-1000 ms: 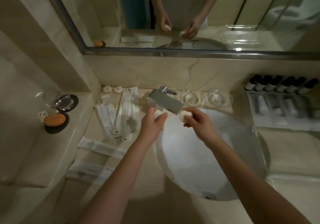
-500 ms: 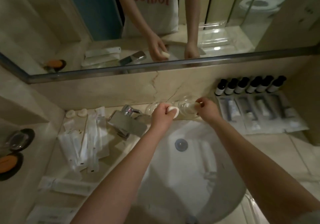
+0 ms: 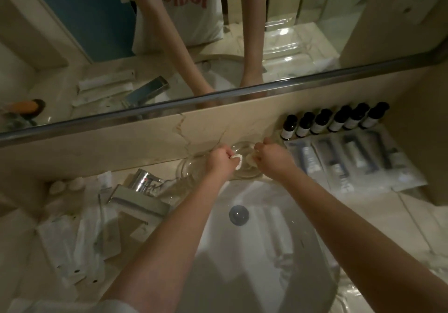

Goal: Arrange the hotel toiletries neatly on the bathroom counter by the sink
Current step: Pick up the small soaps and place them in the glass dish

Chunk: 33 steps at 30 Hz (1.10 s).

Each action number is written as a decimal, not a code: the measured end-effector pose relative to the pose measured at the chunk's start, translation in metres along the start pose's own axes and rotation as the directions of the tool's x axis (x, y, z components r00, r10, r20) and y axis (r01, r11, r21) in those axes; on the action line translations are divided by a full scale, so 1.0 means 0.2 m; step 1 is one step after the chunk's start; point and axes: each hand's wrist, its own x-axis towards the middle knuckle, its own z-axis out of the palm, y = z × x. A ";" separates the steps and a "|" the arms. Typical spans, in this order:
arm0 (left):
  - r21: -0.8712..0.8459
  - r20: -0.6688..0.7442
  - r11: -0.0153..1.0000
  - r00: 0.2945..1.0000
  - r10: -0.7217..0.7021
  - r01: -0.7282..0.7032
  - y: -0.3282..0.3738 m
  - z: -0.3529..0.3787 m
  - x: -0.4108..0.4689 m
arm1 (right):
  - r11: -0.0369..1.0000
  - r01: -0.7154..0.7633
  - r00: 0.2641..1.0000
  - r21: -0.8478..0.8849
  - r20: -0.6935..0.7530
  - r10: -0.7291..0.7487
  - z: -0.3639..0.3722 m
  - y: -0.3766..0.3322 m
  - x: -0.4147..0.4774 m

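At nine o'clock from the basin, a loose heap of long white paper-wrapped sachets [image 3: 80, 242] lies fanned and overlapping on the beige marble counter [image 3: 417, 218], with two small round white soaps [image 3: 65, 186] at its far edge near the backsplash. Just right of the heap stands the square chrome faucet [image 3: 140, 196], its spout reaching over the white oval sink [image 3: 254, 252].

At twelve o'clock from the drain, behind the basin rim, sit two clear shallow glass dishes: the left glass dish [image 3: 191, 169] appears empty, while the right glass dish [image 3: 244, 167] is where both hands meet. The left hand [image 3: 219, 164] is curled closed, pinching a small round white soap puck [image 3: 237, 161] between thumb and fingers just above the right dish. The right hand [image 3: 269, 158] is also curled over that dish; something pale shows under its fingers, but motion blur keeps me from telling whether it grips it.

At two o'clock, a row of six small dark bottles with white labels [image 3: 332, 122] stands against the backsplash, with flat clear-wrapped toiletry packets [image 3: 358, 162] laid in a line before it.

The risks, as I judge them: the dishes sit close to the basin edge, so a nudge from either wrist could slide one into the sink and chip it. Two hands crowding one dish could knock the puck loose and send it rolling into the basin. The left forearm passes just beside the faucet and could clip it on withdrawal.
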 end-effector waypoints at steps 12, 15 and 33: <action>0.518 0.154 0.800 0.953 0.261 -0.303 -0.01 0.01 -0.01 | 0.973 0.148 0.989 -0.180 0.023 -0.146 -0.05 0.00 -0.01; 0.514 0.127 0.807 0.957 0.262 -0.289 -0.02 0.01 0.00 | 0.980 0.114 0.993 -0.160 -0.001 -0.116 -0.04 0.01 0.00; 0.420 0.107 0.870 0.966 0.236 -0.259 -0.03 0.02 -0.01 | 0.992 0.089 0.996 -0.085 -0.010 -0.090 -0.04 0.02 -0.01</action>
